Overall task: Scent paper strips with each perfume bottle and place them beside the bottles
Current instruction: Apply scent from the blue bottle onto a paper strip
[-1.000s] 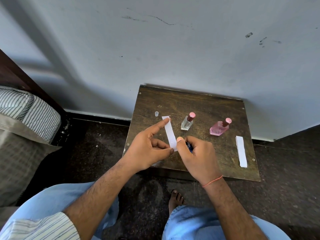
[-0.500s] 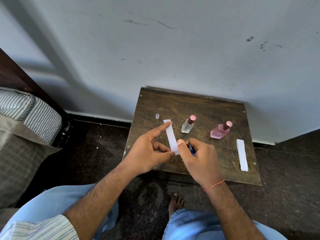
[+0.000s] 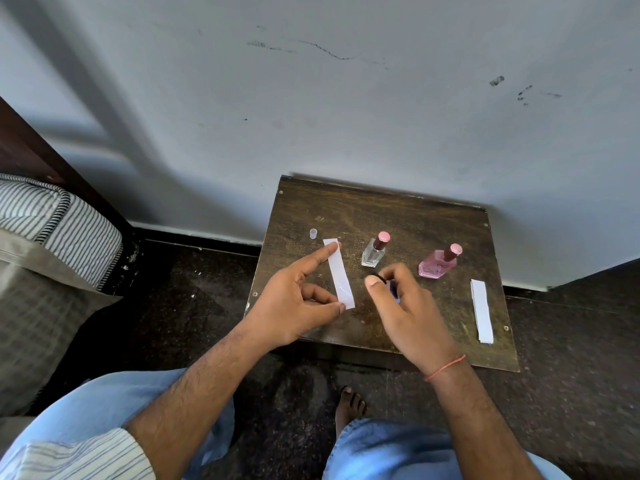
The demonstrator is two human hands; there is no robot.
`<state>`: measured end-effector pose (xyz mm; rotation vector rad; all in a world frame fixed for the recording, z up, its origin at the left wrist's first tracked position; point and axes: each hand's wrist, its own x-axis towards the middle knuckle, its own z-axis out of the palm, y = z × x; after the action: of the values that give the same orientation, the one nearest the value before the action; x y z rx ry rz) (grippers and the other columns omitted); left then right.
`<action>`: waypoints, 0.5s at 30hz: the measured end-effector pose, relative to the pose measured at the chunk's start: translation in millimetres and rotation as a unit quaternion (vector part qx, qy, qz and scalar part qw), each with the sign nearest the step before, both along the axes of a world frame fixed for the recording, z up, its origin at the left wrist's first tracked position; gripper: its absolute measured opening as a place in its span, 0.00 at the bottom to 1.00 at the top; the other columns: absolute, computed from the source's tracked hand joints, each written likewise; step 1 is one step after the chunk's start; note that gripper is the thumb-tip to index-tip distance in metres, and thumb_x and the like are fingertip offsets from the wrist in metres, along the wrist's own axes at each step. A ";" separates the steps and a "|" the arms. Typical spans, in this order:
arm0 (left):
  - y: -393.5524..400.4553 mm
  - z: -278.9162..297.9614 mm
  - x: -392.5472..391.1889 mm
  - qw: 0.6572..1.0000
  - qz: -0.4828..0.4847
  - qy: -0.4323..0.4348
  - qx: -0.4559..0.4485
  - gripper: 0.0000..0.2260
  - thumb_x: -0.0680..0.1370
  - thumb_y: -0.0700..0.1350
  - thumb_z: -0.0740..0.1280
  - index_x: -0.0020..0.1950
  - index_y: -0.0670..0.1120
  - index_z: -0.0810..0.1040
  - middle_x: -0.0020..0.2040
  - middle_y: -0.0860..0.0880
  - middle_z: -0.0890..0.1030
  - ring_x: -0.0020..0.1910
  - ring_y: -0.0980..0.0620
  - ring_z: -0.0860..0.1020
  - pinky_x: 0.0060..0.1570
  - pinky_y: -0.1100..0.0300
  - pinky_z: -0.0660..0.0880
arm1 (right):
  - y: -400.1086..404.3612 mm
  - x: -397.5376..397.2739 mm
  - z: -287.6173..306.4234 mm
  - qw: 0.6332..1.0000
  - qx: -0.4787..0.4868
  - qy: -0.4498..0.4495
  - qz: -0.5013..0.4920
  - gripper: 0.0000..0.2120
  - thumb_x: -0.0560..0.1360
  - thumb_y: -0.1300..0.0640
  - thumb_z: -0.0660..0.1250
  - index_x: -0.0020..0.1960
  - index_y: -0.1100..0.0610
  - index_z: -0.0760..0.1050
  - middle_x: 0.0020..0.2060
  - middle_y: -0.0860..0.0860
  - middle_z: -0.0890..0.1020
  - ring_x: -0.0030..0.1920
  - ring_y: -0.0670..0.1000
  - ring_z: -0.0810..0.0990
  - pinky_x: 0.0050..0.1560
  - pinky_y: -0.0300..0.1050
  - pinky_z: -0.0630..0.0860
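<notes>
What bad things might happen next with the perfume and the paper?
1. The right hand wraps a small blue bottle so tightly that its nozzle is hidden; spray might miss the white paper strip pinched in the left hand.
2. The tiny clear cap lies loose near the brown wooden table edge and might get knocked off.

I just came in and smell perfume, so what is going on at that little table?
A person is scenting paper strips. Their left hand holds a white paper strip above the wooden table, while their right hand grips a small blue bottle, mostly hidden, next to it. A clear bottle and a pink bottle stand capped on the table, another strip lies to the right of the pink one, and a small clear cap sits at the left.
</notes>
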<state>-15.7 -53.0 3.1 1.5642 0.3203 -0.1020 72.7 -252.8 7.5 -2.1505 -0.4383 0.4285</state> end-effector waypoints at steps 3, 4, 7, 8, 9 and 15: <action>2.0 -0.6 -0.3 1.000 0.001 0.003 0.003 0.42 0.76 0.35 0.79 0.82 0.64 0.67 0.43 0.42 0.89 0.33 0.53 0.78 0.32 0.66 0.74 | -13.1 12.2 0.3 1.000 0.004 0.029 -0.005 0.04 0.85 0.50 0.63 0.54 0.49 0.70 0.34 0.45 0.73 0.33 0.46 0.71 0.39 0.47 0.68; 2.5 -0.7 -0.3 1.000 0.001 0.004 0.003 0.42 0.77 0.35 0.78 0.82 0.64 0.67 0.42 0.42 0.89 0.33 0.51 0.77 0.32 0.66 0.74 | -17.0 14.9 1.1 0.999 0.001 0.038 0.000 0.03 0.85 0.51 0.63 0.55 0.50 0.69 0.36 0.46 0.73 0.35 0.47 0.71 0.40 0.48 0.68; 3.2 -1.7 0.0 1.000 -0.001 0.007 0.005 0.41 0.77 0.35 0.77 0.82 0.64 0.66 0.42 0.42 0.89 0.34 0.47 0.75 0.32 0.64 0.73 | -25.4 18.7 0.6 0.998 -0.054 0.027 0.030 0.07 0.87 0.49 0.62 0.60 0.50 0.66 0.44 0.49 0.76 0.41 0.49 0.76 0.42 0.48 0.73; 3.1 -2.1 0.1 1.000 -0.001 0.009 0.004 0.41 0.77 0.35 0.77 0.82 0.64 0.66 0.42 0.42 0.88 0.35 0.46 0.75 0.32 0.64 0.73 | -27.7 19.4 -1.0 0.997 -0.073 0.012 0.036 0.08 0.87 0.48 0.61 0.59 0.50 0.65 0.45 0.51 0.76 0.42 0.51 0.78 0.42 0.50 0.77; 3.2 -2.6 0.0 1.000 -0.001 0.010 0.002 0.41 0.77 0.34 0.77 0.82 0.65 0.66 0.42 0.42 0.88 0.35 0.46 0.74 0.32 0.63 0.73 | -29.6 20.4 -3.5 0.996 -0.085 -0.002 0.037 0.08 0.86 0.47 0.61 0.58 0.49 0.65 0.45 0.52 0.77 0.42 0.53 0.81 0.43 0.55 0.80; 4.0 -5.0 0.6 1.000 -0.005 0.008 0.002 0.42 0.77 0.34 0.77 0.82 0.65 0.66 0.43 0.41 0.88 0.32 0.51 0.74 0.31 0.64 0.72 | -35.6 27.7 -8.9 0.986 -0.098 -0.129 0.029 0.09 0.80 0.47 0.73 0.55 0.50 0.78 0.51 0.46 0.77 0.51 0.46 0.78 0.50 0.43 0.76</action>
<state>-15.0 -49.0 -1.8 1.5702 0.3259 -0.1225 100.5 -288.4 -1.4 -2.4001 -0.6281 0.2333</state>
